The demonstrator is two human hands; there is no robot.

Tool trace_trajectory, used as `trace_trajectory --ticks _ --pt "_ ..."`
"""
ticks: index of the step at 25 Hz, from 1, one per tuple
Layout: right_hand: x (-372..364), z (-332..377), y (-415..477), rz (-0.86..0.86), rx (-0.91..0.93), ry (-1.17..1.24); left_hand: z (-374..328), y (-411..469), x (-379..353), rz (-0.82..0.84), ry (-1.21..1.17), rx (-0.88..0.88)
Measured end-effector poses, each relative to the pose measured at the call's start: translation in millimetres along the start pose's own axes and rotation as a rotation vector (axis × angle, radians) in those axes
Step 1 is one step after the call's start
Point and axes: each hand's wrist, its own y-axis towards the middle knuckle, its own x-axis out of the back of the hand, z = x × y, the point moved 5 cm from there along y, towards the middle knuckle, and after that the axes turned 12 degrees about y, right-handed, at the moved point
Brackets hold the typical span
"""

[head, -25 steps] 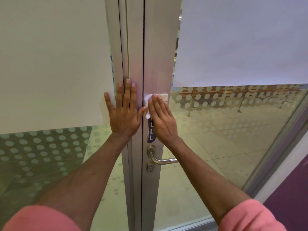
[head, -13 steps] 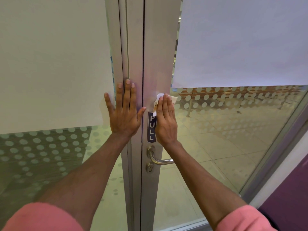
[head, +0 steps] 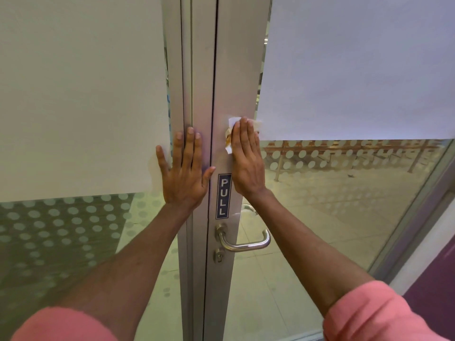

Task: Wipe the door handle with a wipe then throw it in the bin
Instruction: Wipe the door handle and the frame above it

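Note:
A silver lever door handle (head: 243, 242) sticks out of the aluminium door stile, below a dark PULL sign (head: 223, 196). Above that sign my right hand (head: 246, 161) lies flat against the stile and presses a white wipe (head: 230, 134) onto the metal. The wipe shows a brownish stain at its left edge and peeks out around my fingertips. My left hand (head: 184, 173) rests flat on the neighbouring frame, fingers spread, holding nothing. No bin is in view.
The glass door (head: 320, 217) and the glass panel to its left carry frosted film and dot patterns. A keyhole (head: 218, 257) sits under the handle. Benches show through the glass beyond. A purple wall (head: 438, 291) stands at the right.
My right hand has slid the wipe up the stile and slightly right, uncovering the whole PULL sign. The left hand has stayed in place.

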Motion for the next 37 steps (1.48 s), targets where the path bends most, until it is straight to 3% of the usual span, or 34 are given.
trace_trajectory --ticks 4,13,16,21,23,26,30,33,35,37 --pt "-6 -9 -38 0.172 0.103 0.012 -1 0 1 -0.005 -0.012 -0.002" --pt "-13 -45 -143 1.095 0.566 -0.143 -1 1 0 -0.013 -0.019 0.009" --pt "-13 -47 -141 1.047 0.564 -0.148 -1 -1 0 -0.022 -0.02 0.009" --pt "6 -28 -57 0.572 0.428 -0.172 -2 -1 -1 -0.006 -0.011 0.004" --pt "5 -16 -47 0.476 0.383 -0.138 -2 0 -1 -0.005 -0.008 0.005" --pt "-10 -10 -70 0.574 0.405 -0.096 -2 0 -1 0.009 0.017 0.007" --pt "-26 -23 -135 0.99 0.437 -0.033 -1 1 1 0.067 0.02 -0.002" --pt "-22 -23 -156 1.124 0.327 0.044 1 -1 6 0.116 -0.011 0.007" --pt "-10 -10 -152 1.088 0.097 0.156 -5 -21 12 0.138 -0.089 0.032" --pt "1 9 -156 0.936 -0.297 0.366 -16 -66 23 0.167 -0.231 0.134"
